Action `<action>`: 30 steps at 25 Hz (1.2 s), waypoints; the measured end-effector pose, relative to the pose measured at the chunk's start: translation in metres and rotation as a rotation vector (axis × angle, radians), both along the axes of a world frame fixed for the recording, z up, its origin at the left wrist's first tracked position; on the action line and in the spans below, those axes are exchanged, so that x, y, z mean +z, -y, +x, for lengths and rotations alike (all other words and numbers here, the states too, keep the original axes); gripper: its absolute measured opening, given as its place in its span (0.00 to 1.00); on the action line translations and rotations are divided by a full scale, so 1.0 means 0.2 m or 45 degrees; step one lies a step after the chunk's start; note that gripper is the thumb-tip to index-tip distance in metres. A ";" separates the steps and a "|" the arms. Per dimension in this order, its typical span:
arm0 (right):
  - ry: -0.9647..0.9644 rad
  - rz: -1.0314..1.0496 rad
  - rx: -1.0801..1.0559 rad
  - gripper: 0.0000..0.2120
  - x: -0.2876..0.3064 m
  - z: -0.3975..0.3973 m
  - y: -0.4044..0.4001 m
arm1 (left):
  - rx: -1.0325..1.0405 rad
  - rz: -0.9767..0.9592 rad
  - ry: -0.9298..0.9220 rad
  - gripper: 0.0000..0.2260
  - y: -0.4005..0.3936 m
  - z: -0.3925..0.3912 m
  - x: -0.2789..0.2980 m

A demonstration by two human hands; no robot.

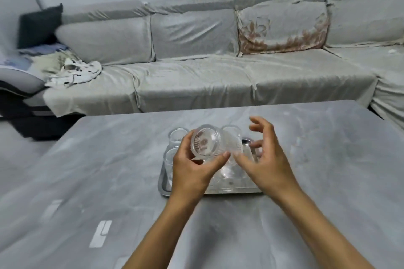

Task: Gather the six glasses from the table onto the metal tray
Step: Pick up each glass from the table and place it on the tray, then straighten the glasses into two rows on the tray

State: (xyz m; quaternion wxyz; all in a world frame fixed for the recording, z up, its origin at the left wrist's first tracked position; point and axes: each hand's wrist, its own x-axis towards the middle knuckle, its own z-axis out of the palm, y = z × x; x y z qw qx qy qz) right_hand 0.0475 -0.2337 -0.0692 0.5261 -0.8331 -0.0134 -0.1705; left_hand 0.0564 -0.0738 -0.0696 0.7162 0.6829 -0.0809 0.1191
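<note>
A metal tray (162, 183) lies in the middle of the grey table (109, 159). Clear glasses stand on it: one at the back left (177, 135), one at the front left (169, 155), one at the back (231, 130), and more half hidden behind my hands. My left hand (192, 172) grips a ribbed clear glass (207, 142) tipped on its side above the tray, its base facing me. My right hand (264, 157) hovers just right of that glass, fingers spread, holding nothing.
A long covered sofa (218, 76) runs behind the table's far edge, with crumpled cloth (72, 70) at its left end. White strips (101, 233) lie on the table's front left.
</note>
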 end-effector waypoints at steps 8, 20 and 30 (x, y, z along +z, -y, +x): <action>0.037 -0.429 -0.110 0.39 -0.13 0.07 -0.05 | -0.125 -0.009 -0.036 0.22 -0.24 0.04 -0.04; -0.405 -0.202 0.067 0.44 -0.43 0.29 0.08 | -0.098 0.672 -0.496 0.30 -0.60 0.27 -0.41; -0.613 -0.575 -0.215 0.27 -0.47 0.35 0.31 | 0.058 0.871 -0.649 0.19 -0.69 0.33 -0.45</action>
